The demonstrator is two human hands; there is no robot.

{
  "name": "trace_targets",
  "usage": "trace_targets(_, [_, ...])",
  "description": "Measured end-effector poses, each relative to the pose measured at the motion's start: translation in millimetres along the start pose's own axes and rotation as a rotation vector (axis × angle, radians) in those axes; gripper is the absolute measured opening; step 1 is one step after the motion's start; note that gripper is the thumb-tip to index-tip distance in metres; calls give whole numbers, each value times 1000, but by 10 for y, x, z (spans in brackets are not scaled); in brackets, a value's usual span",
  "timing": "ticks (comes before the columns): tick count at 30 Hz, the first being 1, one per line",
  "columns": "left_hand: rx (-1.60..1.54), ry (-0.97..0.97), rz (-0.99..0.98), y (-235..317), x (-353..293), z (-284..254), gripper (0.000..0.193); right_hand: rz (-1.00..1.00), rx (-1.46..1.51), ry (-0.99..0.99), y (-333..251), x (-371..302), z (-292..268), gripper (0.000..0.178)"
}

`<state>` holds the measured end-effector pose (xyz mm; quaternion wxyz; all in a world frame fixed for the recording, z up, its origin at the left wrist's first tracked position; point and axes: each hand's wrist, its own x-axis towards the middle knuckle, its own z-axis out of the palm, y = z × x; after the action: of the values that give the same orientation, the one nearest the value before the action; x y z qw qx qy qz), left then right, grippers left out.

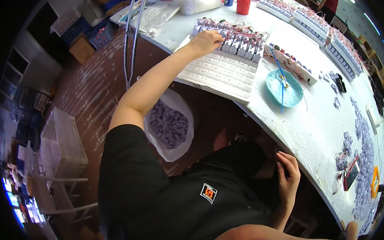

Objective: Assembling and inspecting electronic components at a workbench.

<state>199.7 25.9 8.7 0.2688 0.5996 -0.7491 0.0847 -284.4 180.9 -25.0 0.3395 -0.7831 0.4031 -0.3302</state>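
Left hand point(205, 42) stretched to white foam tray point(218, 74), fingers pinched on one small wired part point(235, 40) in its rows. Right hand point(287, 171) loosely curled at table edge, empty. One turquoise bowl point(284, 88); one bag point(170, 125) of purple pieces.

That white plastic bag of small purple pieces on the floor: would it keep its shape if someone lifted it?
Probably not. The bag looks thin and slumped, its mouth gaping, so it would likely sag and fold. The purple pieces lie loose inside, so they would probably shift and could spill if it tipped. Filled this far, it may be fairly heavy.
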Motion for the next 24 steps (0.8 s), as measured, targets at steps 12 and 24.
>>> trace_targets(12, [70,39,2,-50,-11,41,28,-12,-4,-18,-82,-66,5,25])
trace_targets(24, [-62,-106,-147,-6,126,-155,44,13,-18,16,-72,-130,-94,25])
